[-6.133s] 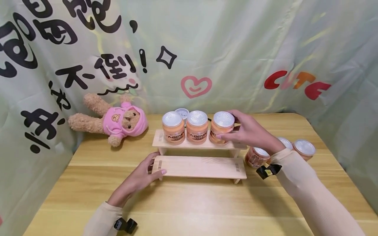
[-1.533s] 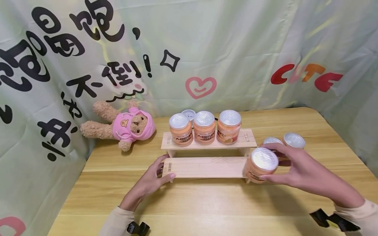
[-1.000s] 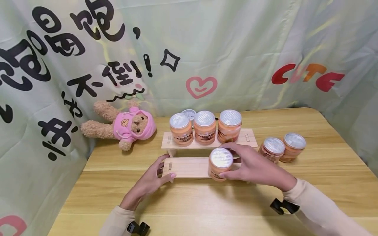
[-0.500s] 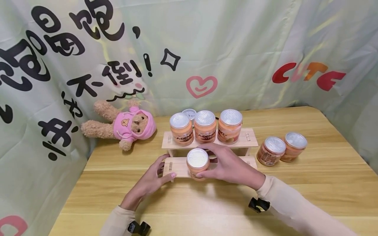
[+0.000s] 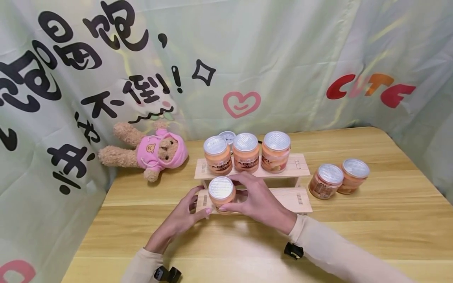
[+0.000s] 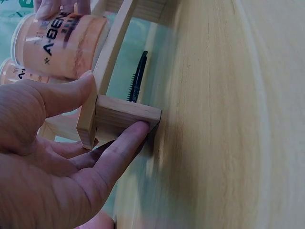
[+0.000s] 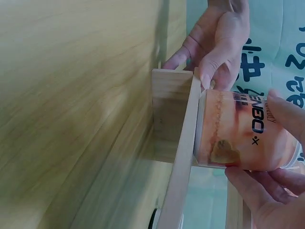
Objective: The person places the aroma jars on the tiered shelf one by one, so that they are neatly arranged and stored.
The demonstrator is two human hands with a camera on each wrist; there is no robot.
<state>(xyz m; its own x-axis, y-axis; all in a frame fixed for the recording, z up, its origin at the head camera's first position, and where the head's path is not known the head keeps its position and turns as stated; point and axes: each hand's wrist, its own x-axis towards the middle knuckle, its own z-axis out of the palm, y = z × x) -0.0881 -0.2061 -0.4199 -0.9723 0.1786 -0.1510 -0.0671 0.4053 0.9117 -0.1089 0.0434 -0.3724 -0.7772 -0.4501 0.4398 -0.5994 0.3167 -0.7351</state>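
Observation:
A two-step wooden shelf (image 5: 283,198) stands on the table. My left hand (image 5: 182,216) grips the left end of its lower step, the thumb on the board's front edge and a finger against the leg in the left wrist view. My right hand (image 5: 260,202) holds an orange jar (image 5: 221,192) with a silver lid by its right side. This jar is upright at the left part of the lower step, close to my left thumb; its base appears to meet the board in the right wrist view (image 7: 238,131). Three similar jars (image 5: 245,153) line the upper step.
Two more orange jars (image 5: 325,182) stand on the table right of the shelf. A plush bear (image 5: 152,151) in a pink hoodie lies at the back left. Behind the upper step is a white round dial (image 5: 228,136). A printed curtain (image 5: 290,59) hangs behind the wooden table (image 5: 371,232).
Earlier my right hand was at the third jar on the upper step. Since then it has carried another jar from the right and moved it left along the lower step. My left hand keeps its grip.

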